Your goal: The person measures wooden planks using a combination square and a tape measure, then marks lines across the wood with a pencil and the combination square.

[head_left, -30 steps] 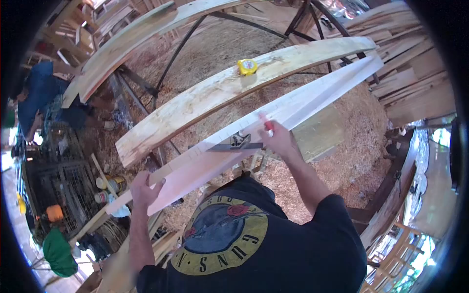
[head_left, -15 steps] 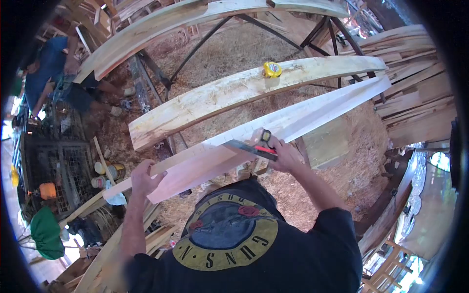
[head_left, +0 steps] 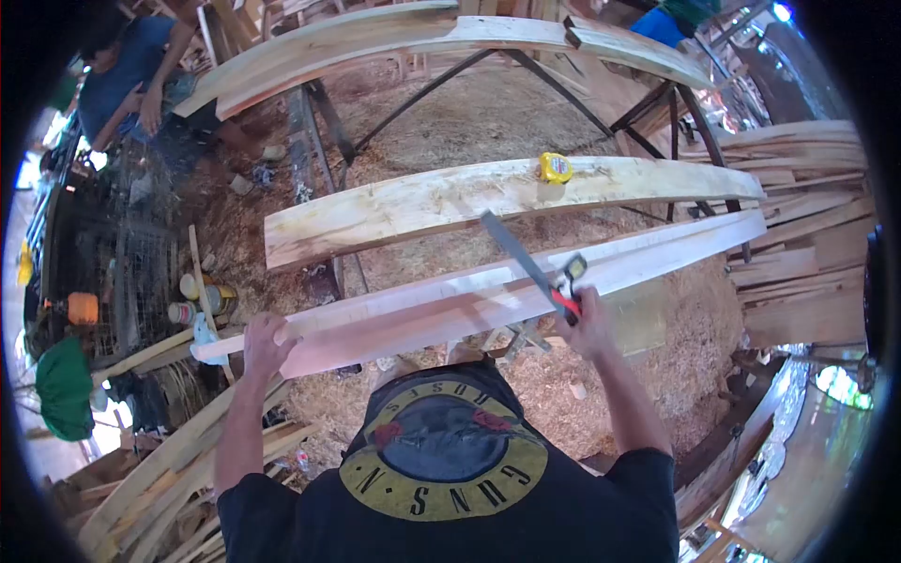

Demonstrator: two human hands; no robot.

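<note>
- Left hand (head_left: 267, 345) clasps the board (head_left: 394, 328) near its left end.
- Right hand (head_left: 589, 325) grips a square (head_left: 522, 260), its blade slanting over the board.
- Tape measure (head_left: 556, 169): far edge of the curved plank (head_left: 404, 208).

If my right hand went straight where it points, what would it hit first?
Probably the pale plank your left hand holds, though depth is unclear; your right hand might pass above it.
</note>
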